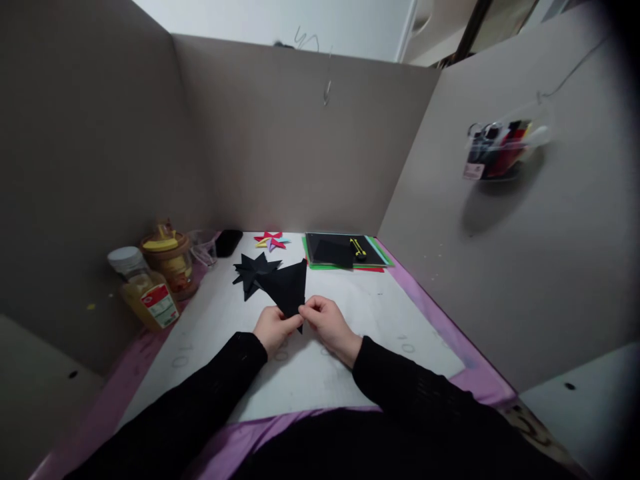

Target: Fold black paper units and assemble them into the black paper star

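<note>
A folded sheet of black paper [287, 287] is held up over the white table surface, with a pointed tip hanging down between my hands. My left hand [275, 328] pinches its lower left side, the thumb lying across the front. From the right, my right hand [327, 323] grips the lower right edge between thumb and fingers. The two hands almost meet at the tip. Just behind the sheet, a black folded-paper star [250, 270] with several points lies on the table, partly covered by it.
A small multicoloured paper star [271, 241] and a black phone-like object [229, 243] lie at the back. Coloured paper sheets [327, 250] carry a yellow-black cutter [358, 249]. A bottle [147, 293], a jar [173, 260] and a clear cup [203, 247] stand left. Grey partitions [305, 140] surround the table.
</note>
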The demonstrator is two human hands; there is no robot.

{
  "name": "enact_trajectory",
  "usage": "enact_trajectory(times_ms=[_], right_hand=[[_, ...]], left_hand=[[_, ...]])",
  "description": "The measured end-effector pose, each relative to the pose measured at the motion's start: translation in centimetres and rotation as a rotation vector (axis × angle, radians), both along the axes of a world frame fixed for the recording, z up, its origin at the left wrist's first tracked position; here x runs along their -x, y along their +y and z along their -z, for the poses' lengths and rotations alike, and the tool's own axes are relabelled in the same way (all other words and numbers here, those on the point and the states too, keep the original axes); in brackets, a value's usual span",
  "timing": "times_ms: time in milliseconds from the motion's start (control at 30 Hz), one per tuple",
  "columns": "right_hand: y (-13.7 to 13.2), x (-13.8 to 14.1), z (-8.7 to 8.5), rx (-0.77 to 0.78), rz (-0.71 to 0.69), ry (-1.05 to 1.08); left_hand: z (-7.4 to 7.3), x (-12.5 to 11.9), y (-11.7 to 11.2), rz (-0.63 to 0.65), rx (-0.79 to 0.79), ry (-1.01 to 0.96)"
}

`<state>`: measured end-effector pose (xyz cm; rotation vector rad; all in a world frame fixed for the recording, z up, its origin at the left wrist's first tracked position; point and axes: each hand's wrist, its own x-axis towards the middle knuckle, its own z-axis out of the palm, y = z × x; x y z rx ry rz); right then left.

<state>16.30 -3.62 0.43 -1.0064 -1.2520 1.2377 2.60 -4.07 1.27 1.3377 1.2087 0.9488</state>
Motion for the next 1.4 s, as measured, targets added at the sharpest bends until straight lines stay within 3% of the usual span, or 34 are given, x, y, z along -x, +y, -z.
enact_trajectory(times_ms=[233,400,533,567,700,733,867,1067,1233,1333,1400], right_hand=[[0.9,-0.9,-1.5,0.123,0.089,0.213],[3.3,-3.5,-3.2,0.036,0.188,0.323],[3.7,-4.6,-3.1,-0.010,0.256,0.422],[3.3,-4.3,-2.8,0.004,0.234,0.410],[0.5,-1.2,-1.2,0.102,-0.147,0.165],[-0.1,-0.3,-0.9,0.108,-0.182,0.170],[-0.7,1.6,-0.7,0.187,-0.081,0.244],[0.3,1.4,-1.3,0.167,0.067,0.420],[1.4,0.6,-2.2,0.111,0.118,0.510],[2.2,-0.6,-3.4,0.029,0.222,0.557],[2.4,-1.2,-3.7,0.012,0.231,0.509]], left_hand=[[0.0,0.2,-0.7,0.178,0.126,0.040],[0.0,0.1,-1.0,0.258,0.193,0.062],[-0.1,0.2,-0.6,0.233,0.142,0.033],[-0.2,0.2,-0.4,0.200,0.111,0.020],[-0.2,0.5,0.2,0.115,0.034,0.015],[-0.1,0.5,0.3,0.120,0.025,0.030],[-0.1,0.4,0.2,0.146,-0.030,0.102],[-0.6,-0.3,-0.2,0.092,-0.097,0.192],[-0.1,-0.8,-0.8,0.118,-0.055,0.109],[0.5,-1.0,-1.2,0.191,-0.015,0.057],[0.7,-1.0,-1.2,0.161,-0.045,0.017]])
